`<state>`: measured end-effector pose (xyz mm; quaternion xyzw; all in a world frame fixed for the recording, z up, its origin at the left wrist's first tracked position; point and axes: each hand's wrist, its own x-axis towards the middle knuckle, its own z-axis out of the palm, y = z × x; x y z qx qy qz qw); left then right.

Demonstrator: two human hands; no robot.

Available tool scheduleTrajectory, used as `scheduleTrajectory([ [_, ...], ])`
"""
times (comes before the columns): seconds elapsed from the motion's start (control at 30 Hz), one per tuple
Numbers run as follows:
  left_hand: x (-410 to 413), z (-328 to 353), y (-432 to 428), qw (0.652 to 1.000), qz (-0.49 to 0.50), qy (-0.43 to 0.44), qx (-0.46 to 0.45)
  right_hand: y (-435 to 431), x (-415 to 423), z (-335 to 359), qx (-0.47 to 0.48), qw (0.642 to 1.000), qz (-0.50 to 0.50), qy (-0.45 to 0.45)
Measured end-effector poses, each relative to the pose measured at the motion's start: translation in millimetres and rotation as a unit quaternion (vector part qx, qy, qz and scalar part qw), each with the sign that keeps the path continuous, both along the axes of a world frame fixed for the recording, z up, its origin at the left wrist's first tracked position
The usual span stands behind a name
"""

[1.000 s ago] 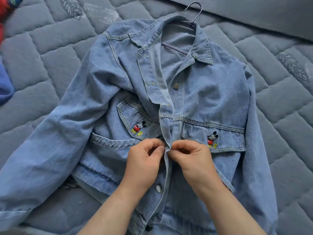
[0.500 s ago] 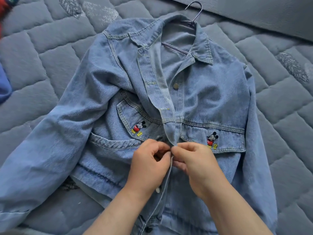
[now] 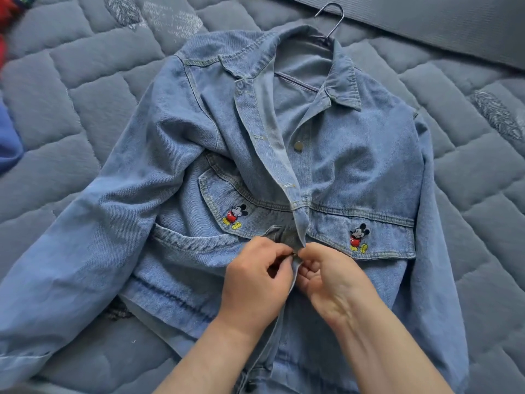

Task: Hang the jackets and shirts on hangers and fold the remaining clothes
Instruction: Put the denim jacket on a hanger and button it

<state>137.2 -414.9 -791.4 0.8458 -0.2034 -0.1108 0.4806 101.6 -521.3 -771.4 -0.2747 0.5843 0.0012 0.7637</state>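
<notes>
Denim jacket (image 3: 355,166), one, lying front-up on the quilted bed (image 3: 71,81), collar spreading open, hem running out of frame. Hanger (image 3: 329,21), one, sitting inside the collar, only hook and part of a bar showing. Cartoon-mouse patches (image 3: 235,216), two, one sitting on each chest flap. Metal button (image 3: 299,145), one showing plainly. Left hand (image 3: 255,285) and right hand (image 3: 332,280) meeting at mid-front, fingers curling, pinching the jacket's front edges together. Blue cloth (image 3: 8,143) and red item (image 3: 8,12) lying cut off at the left edge.
</notes>
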Motion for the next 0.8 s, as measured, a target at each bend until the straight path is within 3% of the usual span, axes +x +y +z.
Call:
scheduleTrajectory([
  [0.17, 2.5, 2.0, 1.2, 1.000, -0.014, -0.012, 0.005, 0.8, 4.1, -1.6, -0.002, 1.000, 0.016, -0.016],
  [0.47, 11.0, 3.8, 2.0, 0.999, -0.035, -0.001, 0.032, 8.7, 3.4, -0.9, -0.091, 0.992, 0.076, -0.039],
  [0.63, 11.3, -0.8, 3.4, 0.997, -0.072, -0.014, 0.035, 4.8, 0.8, 0.4, 0.037, 0.997, 0.059, -0.029],
  [0.8, 12.3, -7.4, 4.7, 0.998, -0.063, -0.001, 0.018, -2.0, 6.4, 0.0, 0.058, 0.996, 0.072, -0.001],
])
